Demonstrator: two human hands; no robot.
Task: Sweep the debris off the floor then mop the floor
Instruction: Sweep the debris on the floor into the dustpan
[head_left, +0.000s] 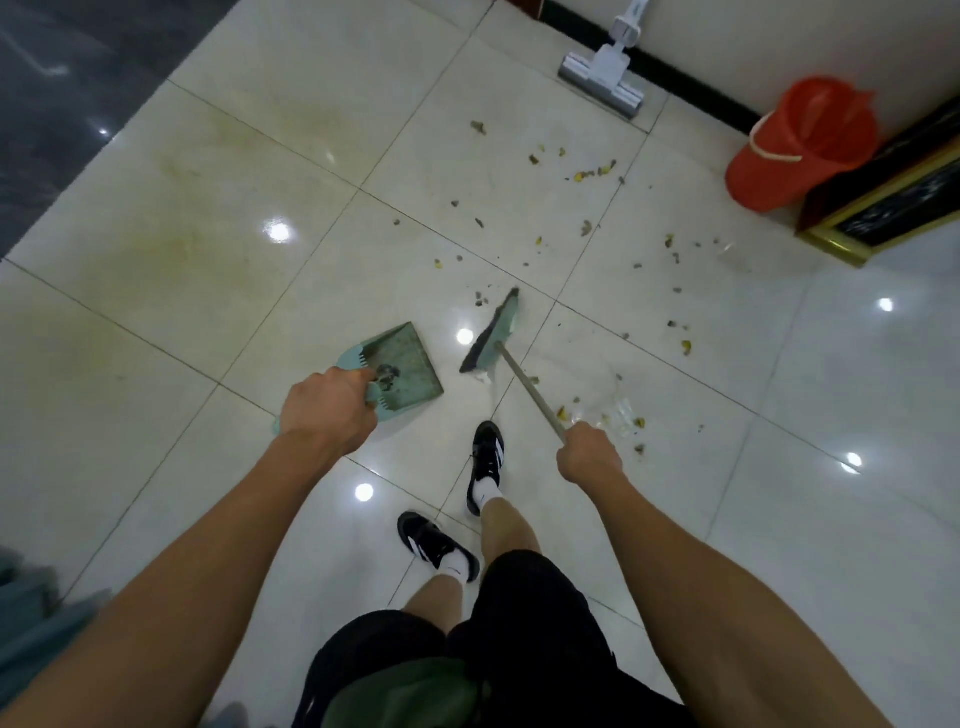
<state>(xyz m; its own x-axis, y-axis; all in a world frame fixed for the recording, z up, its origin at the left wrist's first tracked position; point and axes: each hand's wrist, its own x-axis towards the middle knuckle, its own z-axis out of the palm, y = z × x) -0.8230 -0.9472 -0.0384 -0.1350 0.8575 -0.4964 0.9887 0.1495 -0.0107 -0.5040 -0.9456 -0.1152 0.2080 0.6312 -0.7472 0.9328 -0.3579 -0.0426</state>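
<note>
Gripping the thin wooden-handled green broom (493, 332), the right hand (589, 452) is fisted round its stick; the left hand (324, 405) clutches the pale green plastic dustpan (402, 364), just left of the bristles. Scattered leafy debris (587, 228) lies ahead-right, beyond the broom head.

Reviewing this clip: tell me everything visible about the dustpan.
The dustpan is pale teal plastic, with a flat square tray and comb-like teeth along its rear edge. Its tray looks grimy, with a small dark clump of debris lying near the back. It sits low over the tiled floor, open mouth facing away from the person, left of the broom head and apart from it. The left hand grips its handle, hiding most of it.
</note>
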